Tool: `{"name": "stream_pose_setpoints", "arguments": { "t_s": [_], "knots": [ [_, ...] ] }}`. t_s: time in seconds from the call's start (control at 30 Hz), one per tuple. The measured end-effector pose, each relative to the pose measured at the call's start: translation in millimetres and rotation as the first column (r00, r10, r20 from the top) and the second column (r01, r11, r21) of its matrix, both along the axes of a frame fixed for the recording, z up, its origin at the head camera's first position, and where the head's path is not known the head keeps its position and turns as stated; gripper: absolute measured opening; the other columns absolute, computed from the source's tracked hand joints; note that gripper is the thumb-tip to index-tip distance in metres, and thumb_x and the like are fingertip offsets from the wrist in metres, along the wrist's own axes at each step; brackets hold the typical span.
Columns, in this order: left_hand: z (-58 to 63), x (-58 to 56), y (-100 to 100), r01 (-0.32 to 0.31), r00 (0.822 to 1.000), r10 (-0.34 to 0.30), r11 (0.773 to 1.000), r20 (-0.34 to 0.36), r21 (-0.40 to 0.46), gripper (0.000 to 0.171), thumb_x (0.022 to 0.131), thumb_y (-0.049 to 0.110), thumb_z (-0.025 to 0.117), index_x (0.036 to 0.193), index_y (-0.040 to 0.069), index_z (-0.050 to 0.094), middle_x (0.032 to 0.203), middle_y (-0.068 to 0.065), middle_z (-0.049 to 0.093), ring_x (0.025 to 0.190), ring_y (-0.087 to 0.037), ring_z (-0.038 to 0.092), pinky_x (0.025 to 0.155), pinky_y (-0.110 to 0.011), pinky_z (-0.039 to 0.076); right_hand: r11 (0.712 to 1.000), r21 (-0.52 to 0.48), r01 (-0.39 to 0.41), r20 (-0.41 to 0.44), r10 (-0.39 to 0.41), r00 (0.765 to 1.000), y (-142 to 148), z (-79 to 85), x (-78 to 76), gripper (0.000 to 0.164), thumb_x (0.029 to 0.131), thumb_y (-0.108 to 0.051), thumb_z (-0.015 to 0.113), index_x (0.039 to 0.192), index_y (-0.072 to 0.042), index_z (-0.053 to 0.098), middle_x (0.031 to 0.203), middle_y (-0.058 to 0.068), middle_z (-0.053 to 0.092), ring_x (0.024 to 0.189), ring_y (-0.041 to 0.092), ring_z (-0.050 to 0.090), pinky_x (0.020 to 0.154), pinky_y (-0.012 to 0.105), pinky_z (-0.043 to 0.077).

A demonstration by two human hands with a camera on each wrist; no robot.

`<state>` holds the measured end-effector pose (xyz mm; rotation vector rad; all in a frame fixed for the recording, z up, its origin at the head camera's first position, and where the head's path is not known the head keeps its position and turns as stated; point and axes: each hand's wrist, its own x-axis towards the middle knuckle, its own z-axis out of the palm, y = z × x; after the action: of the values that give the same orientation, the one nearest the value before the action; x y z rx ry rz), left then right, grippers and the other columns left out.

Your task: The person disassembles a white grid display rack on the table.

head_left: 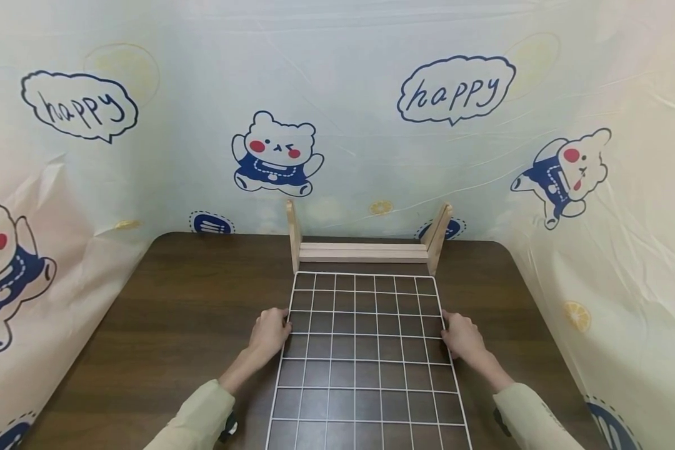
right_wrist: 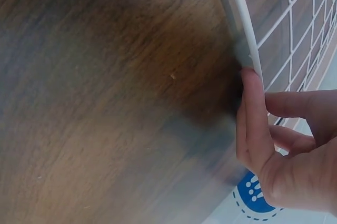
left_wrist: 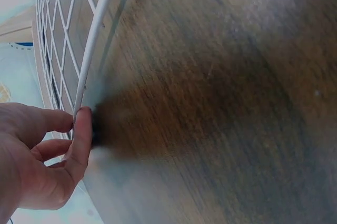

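A white wire grid panel (head_left: 357,335) stretches over the table from the front edge of the head view toward the back. My left hand (head_left: 271,331) pinches its left border wire, and in the left wrist view the thumb and fingers of that hand (left_wrist: 50,155) meet around the wire. On the opposite side my right hand (head_left: 462,337) grips the right border wire in the same way; the right wrist view shows its fingers (right_wrist: 254,113) at the wire. Just beyond the panel's far edge stands a wooden frame (head_left: 363,252) with two upright side pieces and crossbars between them.
The dark brown wooden table (head_left: 202,294) has rounded far corners. A pale printed cloth (head_left: 349,81) with bears and "happy" bubbles hangs behind it and along both sides. The wooden frame stands close to the table's back edge.
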<state>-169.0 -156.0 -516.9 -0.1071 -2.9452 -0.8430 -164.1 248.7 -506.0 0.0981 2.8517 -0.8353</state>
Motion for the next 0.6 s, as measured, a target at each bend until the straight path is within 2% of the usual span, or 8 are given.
{"name": "stream_pose_setpoints", "arguments": {
  "t_s": [0.07, 0.13, 0.23, 0.3, 0.43, 0.6],
  "knots": [
    [-0.4, 0.6, 0.7, 0.002, 1.000, -0.002, 1.000, -0.006, -0.002, 0.026, 0.078, -0.002, 0.068, 0.104, -0.004, 0.071, 0.077, -0.016, 0.068, 0.062, -0.027, 0.060, 0.049, -0.045, 0.050, 1.000, 0.030, -0.004, 0.000, 0.004, 1.000, -0.4, 0.6, 0.1, 0.052, 0.085, 0.002, 0.058, 0.136, 0.009, 0.047, 0.105, 0.037, 0.061, 0.033, 0.013, 0.055, 0.044, 0.033, 0.052],
    [-1.4, 0.7, 1.0, 0.004, 1.000, -0.004, 1.000, -0.007, -0.004, 0.020, 0.078, -0.003, 0.068, 0.098, -0.003, 0.072, 0.073, -0.015, 0.066, 0.061, -0.026, 0.060, 0.048, -0.044, 0.049, 0.999, 0.051, -0.009, 0.008, 0.009, 1.000, -1.0, 1.5, 0.5, 0.053, 0.085, 0.001, 0.057, 0.137, 0.008, 0.047, 0.105, 0.037, 0.061, 0.033, 0.013, 0.055, 0.043, 0.033, 0.051],
    [-2.8, 0.7, 1.7, 0.013, 1.000, -0.013, 1.000, -0.012, -0.005, 0.009, 0.078, -0.004, 0.068, 0.086, -0.001, 0.070, 0.067, -0.012, 0.061, 0.060, -0.027, 0.059, 0.047, -0.043, 0.049, 0.997, 0.071, -0.017, 0.005, 0.016, 1.000, -1.5, 2.0, 1.0, 0.052, 0.085, 0.002, 0.057, 0.136, 0.010, 0.047, 0.100, 0.036, 0.062, 0.032, 0.012, 0.054, 0.041, 0.033, 0.049],
    [-4.2, 0.6, 2.1, 0.023, 1.000, -0.023, 1.000, -0.020, -0.017, 0.005, 0.079, -0.004, 0.068, 0.081, 0.000, 0.067, 0.070, -0.013, 0.061, 0.063, -0.031, 0.063, 0.048, -0.045, 0.050, 0.997, 0.071, -0.017, -0.004, 0.017, 1.000, -2.4, 3.4, 1.8, 0.052, 0.085, 0.003, 0.056, 0.135, 0.010, 0.047, 0.099, 0.036, 0.062, 0.032, 0.012, 0.053, 0.040, 0.033, 0.049],
    [-5.6, 1.8, 2.4, 0.039, 0.998, -0.041, 0.998, -0.041, -0.044, 0.005, 0.079, -0.003, 0.069, 0.084, -0.002, 0.067, 0.077, -0.018, 0.062, 0.072, -0.042, 0.065, 0.052, -0.049, 0.053, 0.996, 0.089, -0.017, -0.014, 0.019, 1.000, -3.8, 4.6, 0.9, 0.052, 0.083, 0.004, 0.057, 0.134, 0.009, 0.049, 0.092, 0.033, 0.064, 0.033, 0.014, 0.053, 0.041, 0.034, 0.049],
    [-7.8, 3.0, 2.0, 0.037, 0.997, -0.041, 0.998, -0.067, -0.054, 0.006, 0.080, -0.003, 0.070, 0.083, -0.002, 0.066, 0.076, -0.018, 0.060, 0.073, -0.045, 0.064, 0.053, -0.050, 0.054, 0.988, 0.146, -0.045, -0.029, 0.049, 0.998, -4.8, 2.5, -3.1, 0.046, 0.081, 0.004, 0.056, 0.127, 0.007, 0.056, 0.078, 0.026, 0.064, 0.041, 0.022, 0.053, 0.044, 0.039, 0.050]
  ]
}}
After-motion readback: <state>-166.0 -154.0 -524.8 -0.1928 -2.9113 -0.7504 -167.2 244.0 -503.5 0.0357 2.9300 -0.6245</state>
